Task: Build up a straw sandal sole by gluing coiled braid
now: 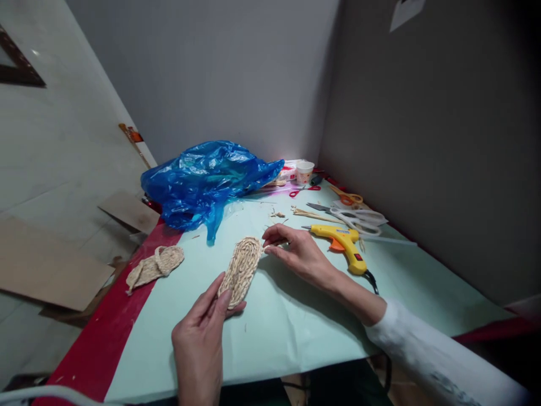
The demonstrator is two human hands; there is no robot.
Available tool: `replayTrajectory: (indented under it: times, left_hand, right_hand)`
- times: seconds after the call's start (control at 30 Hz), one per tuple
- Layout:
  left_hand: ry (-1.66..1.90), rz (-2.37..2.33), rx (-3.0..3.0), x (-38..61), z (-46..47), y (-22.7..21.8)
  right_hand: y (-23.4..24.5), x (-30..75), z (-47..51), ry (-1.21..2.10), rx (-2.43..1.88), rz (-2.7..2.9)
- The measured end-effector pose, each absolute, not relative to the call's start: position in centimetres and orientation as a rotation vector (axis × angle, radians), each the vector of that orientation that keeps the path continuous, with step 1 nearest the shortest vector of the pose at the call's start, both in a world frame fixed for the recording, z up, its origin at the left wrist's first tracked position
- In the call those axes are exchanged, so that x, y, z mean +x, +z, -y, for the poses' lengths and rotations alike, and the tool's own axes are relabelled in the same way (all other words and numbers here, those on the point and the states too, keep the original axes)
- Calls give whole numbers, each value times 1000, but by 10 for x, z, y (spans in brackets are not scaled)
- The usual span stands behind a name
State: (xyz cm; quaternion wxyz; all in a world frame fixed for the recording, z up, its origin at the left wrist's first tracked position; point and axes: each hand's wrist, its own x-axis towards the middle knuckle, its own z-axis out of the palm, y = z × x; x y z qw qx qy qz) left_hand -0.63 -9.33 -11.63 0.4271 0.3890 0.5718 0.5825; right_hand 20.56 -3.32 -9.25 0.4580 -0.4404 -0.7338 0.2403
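My left hand grips the lower end of a braided straw slipper sole, thumb on top and fingers beneath. The sole is a flat, long oval of coiled braid, held tilted above the table. At its upper right edge, my right hand is closed in a pinch. A small pale bit of straw strand shows at those fingertips; most of it is hidden. A small straw slipper with a strap across it lies to the left. The yellow glue gun rests on its side beyond my right hand.
A crumpled blue plastic bag covers the table's back left. White-handled scissors, orange-handled scissors, red-handled scissors, straw strands and a paper cup lie towards the back right. Walls stand behind and right; the cord runs off the gun.
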Motion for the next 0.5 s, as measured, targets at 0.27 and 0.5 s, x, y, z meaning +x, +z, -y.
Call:
replayTrajectory:
  times: [0.27, 0.5]
  left_hand:
    - [1492, -1366, 823, -1, 86, -113]
    - [1584, -1314, 766, -3, 81, -119]
  right_hand:
    - [-105, 210, 27, 479, -1270, 1993]
    - [-103, 211, 28, 370, -1364, 2158]
